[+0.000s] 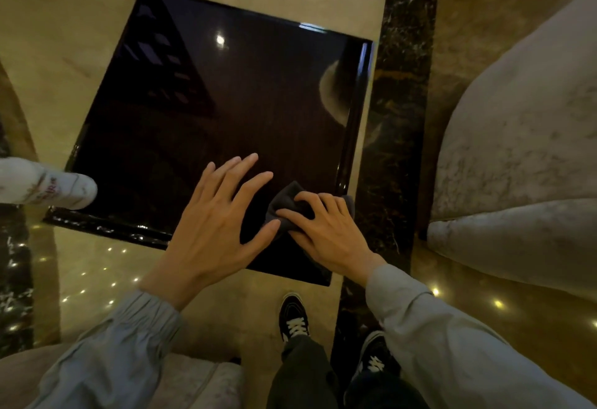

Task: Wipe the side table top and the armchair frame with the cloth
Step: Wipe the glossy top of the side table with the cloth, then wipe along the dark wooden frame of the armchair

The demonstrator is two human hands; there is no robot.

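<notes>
Head view looks down on a glossy dark side table (206, 92); the right hand (326, 231) presses a bunched dark cloth (284, 202) onto its near right corner, fingers curled over it; the left hand (213, 224) hovers spread, grasping nothing; a pale armchair (517, 137) stands to the right

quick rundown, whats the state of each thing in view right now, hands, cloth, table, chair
left hand: open, fingers spread, flat over the table top, holding nothing
right hand: pressing down on the cloth, fingers curled
cloth: dark, bunched up, on the table near its right front corner
side table top: glossy, dark, nothing on it but the cloth
armchair: right of the table, untouched
</notes>
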